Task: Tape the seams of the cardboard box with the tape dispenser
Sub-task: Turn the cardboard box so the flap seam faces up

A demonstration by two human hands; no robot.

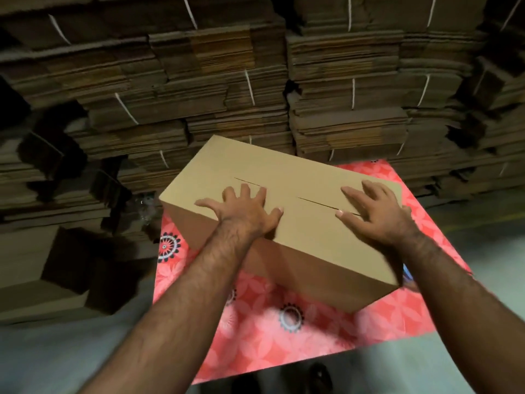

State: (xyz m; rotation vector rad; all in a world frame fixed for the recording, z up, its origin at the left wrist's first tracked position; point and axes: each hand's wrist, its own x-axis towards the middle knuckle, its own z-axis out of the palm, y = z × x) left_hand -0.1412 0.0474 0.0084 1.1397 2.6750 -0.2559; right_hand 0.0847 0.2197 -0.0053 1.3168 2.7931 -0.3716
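Both hands lie flat and open, fingers spread, gripping nothing. The left hand (244,211) presses the top of a plain brown rectangular cardboard box (298,231) at frame centre; the right hand (372,211) presses just right of it. Between them the untaped centre seam (318,203) runs along the box's long axis, upper left to lower right. The box sits on a counter covered in red floral cloth (284,336). No tape dispenser is visible, so neither hand is clearly nearer to it. Bundled flat cardboard stacks (199,81) fill the upper frame.
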